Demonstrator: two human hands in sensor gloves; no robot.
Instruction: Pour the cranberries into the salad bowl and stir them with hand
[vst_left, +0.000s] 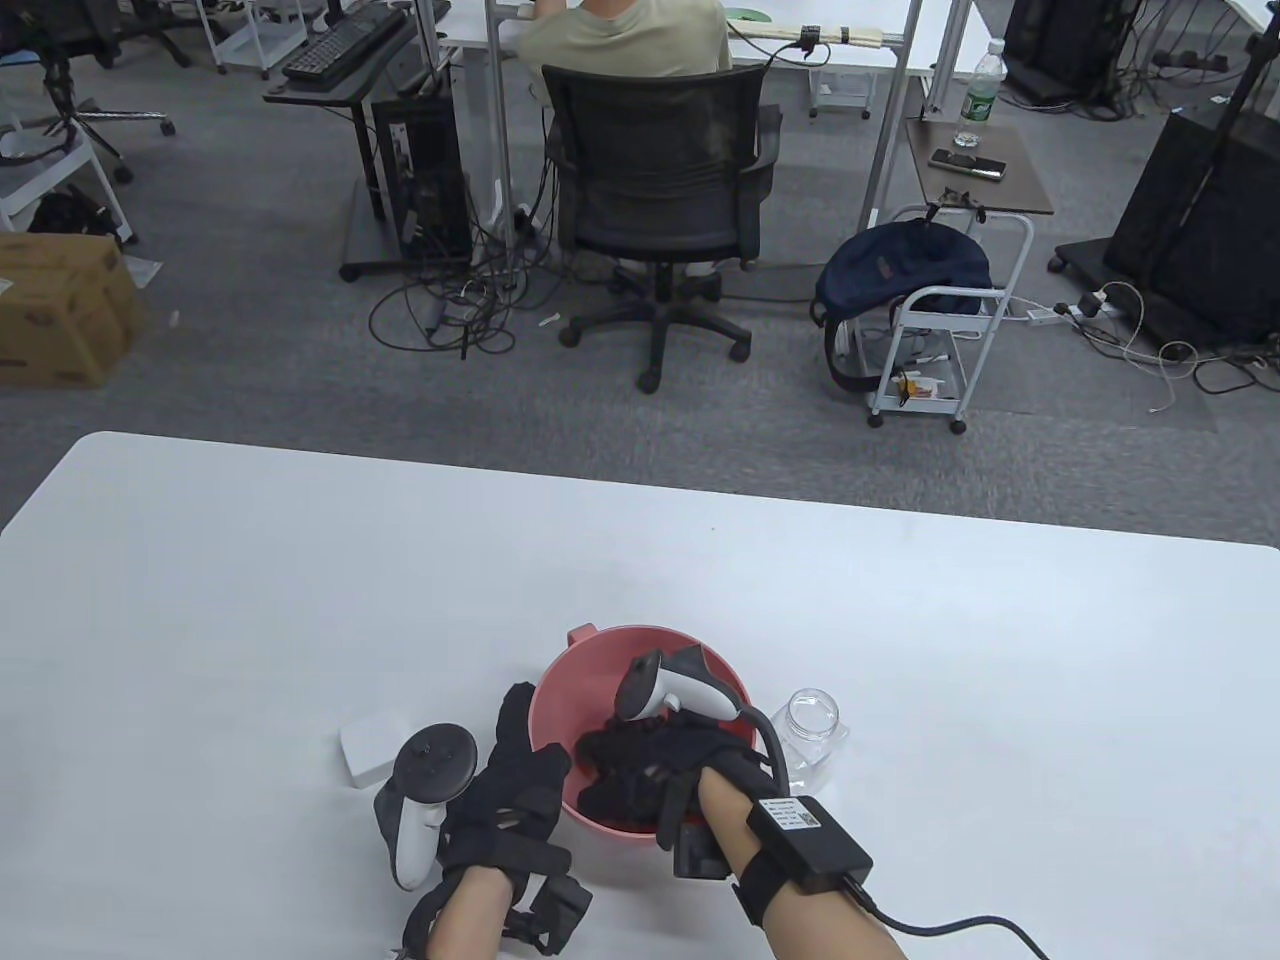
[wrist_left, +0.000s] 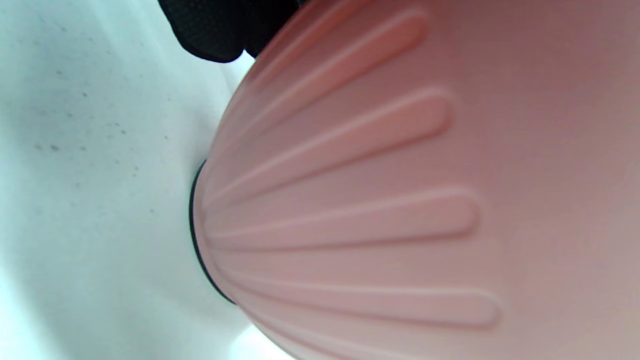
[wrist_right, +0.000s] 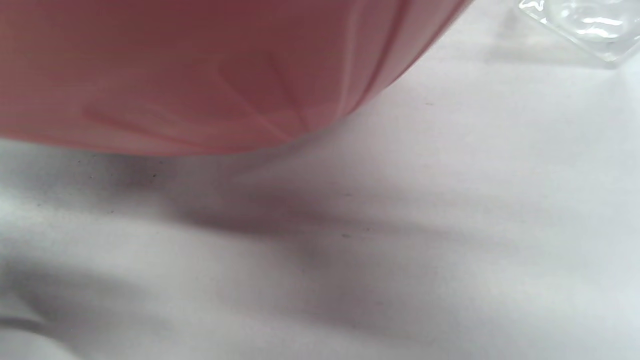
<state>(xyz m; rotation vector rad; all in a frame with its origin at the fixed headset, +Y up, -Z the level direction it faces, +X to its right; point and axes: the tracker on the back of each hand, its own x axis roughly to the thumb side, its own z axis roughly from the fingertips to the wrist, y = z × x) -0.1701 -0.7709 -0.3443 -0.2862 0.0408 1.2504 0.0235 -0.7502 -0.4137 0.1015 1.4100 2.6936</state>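
Table view: pink salad bowl (vst_left: 640, 740) on white table (vst_left: 200, 620), near the bottom edge, small handle (vst_left: 580, 635) at its far-left rim. Right hand (vst_left: 650, 765) reaching down inside bowl, tracker (vst_left: 675, 685) sticking up above it; fingers buried in the bowl, spread or bunched cannot tell. A little dark red visible at the bowl bottom by the near wall, likely cranberries (vst_left: 615, 825), mostly hidden by the glove. Left hand (vst_left: 510, 790) against bowl's outer left wall, fingers straight and together, running up along the rim. Clear glass jar (vst_left: 812, 735) upright just right of bowl, apparently empty. Small white box (vst_left: 375, 750) just left of left hand. Beyond the table: office floor, person seated in black chair (vst_left: 655, 190), back to camera.

Left wrist view: only here the ribbed outer wall of bowl (wrist_left: 400, 200) and dark ring at its base on the table. Black glove fingertip (wrist_left: 220, 30) at top edge against the wall. Bowl inside not visible.

Right wrist view: bowl underside (wrist_right: 200, 75) from outside, blurred, shadow on table below. Corner of jar (wrist_right: 580, 25) at top right, apart from bowl. No fingers in frame, so no help on finger state
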